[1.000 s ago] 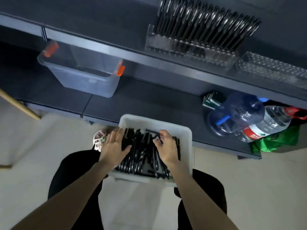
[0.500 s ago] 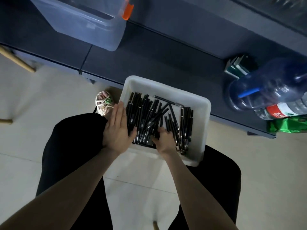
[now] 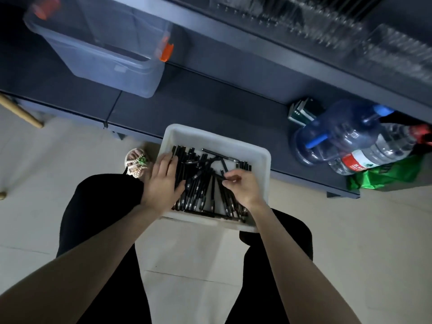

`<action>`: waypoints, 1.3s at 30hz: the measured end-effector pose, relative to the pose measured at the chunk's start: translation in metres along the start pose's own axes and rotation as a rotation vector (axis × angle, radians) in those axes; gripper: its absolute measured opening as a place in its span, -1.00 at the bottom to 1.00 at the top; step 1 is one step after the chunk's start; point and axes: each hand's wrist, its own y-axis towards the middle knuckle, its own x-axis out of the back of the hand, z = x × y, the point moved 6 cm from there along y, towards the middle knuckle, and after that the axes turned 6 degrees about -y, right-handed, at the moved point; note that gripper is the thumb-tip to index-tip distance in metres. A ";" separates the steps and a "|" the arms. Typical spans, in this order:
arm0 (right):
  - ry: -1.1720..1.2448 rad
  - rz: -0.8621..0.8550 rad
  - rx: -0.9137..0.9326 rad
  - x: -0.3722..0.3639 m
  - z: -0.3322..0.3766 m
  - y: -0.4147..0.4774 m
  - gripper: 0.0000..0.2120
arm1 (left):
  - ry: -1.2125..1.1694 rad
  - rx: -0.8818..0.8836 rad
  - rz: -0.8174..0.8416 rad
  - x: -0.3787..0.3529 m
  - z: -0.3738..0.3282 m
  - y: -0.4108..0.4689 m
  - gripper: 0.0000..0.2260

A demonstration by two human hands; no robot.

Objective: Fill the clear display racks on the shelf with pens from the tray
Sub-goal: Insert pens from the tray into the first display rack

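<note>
Pen [image 3: 220,177] pinched in right hand [image 3: 243,187] grip, over tray [image 3: 264,155]

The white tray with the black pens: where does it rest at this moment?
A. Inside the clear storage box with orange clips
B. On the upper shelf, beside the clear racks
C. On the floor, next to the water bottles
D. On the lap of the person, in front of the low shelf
D: the white tray sits across the person's thighs, with the left hand and right hand in the pens.
</note>
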 end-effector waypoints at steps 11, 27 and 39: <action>0.453 -0.299 0.358 0.154 0.130 -0.056 -0.78 | -0.382 -0.330 -0.067 0.126 -0.135 0.059 -0.80; 0.259 -0.839 0.651 0.282 0.237 -0.043 -0.64 | -0.422 -0.240 -0.238 0.223 -0.190 0.165 -0.47; 0.134 -1.002 0.720 0.290 0.258 0.009 -0.65 | -0.417 -0.040 -0.377 0.222 -0.146 0.233 -0.31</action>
